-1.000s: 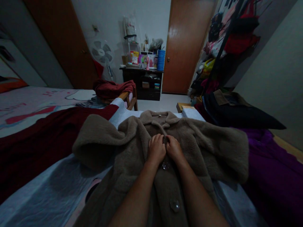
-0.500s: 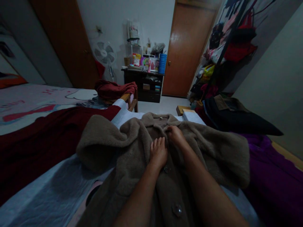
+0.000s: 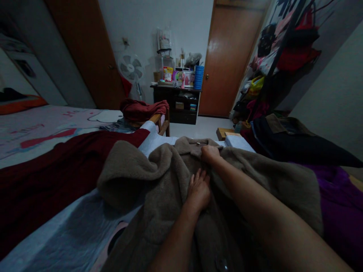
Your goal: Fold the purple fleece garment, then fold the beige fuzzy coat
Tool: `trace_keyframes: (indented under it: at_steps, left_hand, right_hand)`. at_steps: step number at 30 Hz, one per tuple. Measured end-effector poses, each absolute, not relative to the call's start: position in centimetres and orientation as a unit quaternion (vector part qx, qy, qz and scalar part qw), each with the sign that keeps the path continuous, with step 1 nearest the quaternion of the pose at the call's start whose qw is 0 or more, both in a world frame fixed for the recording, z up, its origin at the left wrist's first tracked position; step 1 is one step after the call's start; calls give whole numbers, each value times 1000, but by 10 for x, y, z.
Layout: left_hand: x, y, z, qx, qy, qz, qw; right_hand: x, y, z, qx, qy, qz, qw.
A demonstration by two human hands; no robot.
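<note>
A fuzzy brown coat [image 3: 161, 200] lies front up on a pale blue cloth, its sleeves bent out to both sides and its collar at the far end. My left hand [image 3: 199, 190] rests on the coat's front below the collar, fingers apart and lying on the fabric. Just beyond it, my right hand [image 3: 210, 154] is closed on the coat's edge at the collar. A clear button [image 3: 221, 263] shows low on the front, partly blurred.
A dark red garment [image 3: 70, 158] lies left, a purple garment [image 3: 340, 200] and a dark folded garment [image 3: 300, 141] right. Beyond stand a fan [image 3: 132, 68], a black cabinet [image 3: 174, 113] and a wooden door [image 3: 231, 64].
My right hand has moved slightly up the coat's edge, toward the collar. My left hand has slid a little right and nearer, with its fingers spread. The view has shifted slightly.
</note>
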State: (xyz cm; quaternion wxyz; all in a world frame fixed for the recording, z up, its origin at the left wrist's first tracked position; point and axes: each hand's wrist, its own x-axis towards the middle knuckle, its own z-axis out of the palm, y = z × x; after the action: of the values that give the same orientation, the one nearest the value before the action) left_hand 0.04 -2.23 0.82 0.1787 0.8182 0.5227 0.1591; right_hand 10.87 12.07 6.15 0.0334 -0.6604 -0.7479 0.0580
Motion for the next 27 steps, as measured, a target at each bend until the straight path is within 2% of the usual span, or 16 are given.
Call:
trace_keyframes:
  at_steps: [8,11,13,17,19,27]
  left_hand:
    - [0,-27,16,823,520,145,180]
    - [0,-27,18,824,518,148,174]
    - [-1,-27,18,822,521,148,175]
    - [0,-27,16,821,517,155,188]
    - [0,-26,16,816,513,172,202]
    - [-14,-9,30,650,603,407,221]
  right_hand:
    - [119,122,46,-659,-687,210,222]
    - [129,120,54,-654,-675,210,268]
    - [128,116,56,-643,-700,175,257]
    - [117,109,47,-608,-765,130,166]
    - [113,107,40,-620,-758,122,161]
    - [121,104,48,-641,-743,133,137]
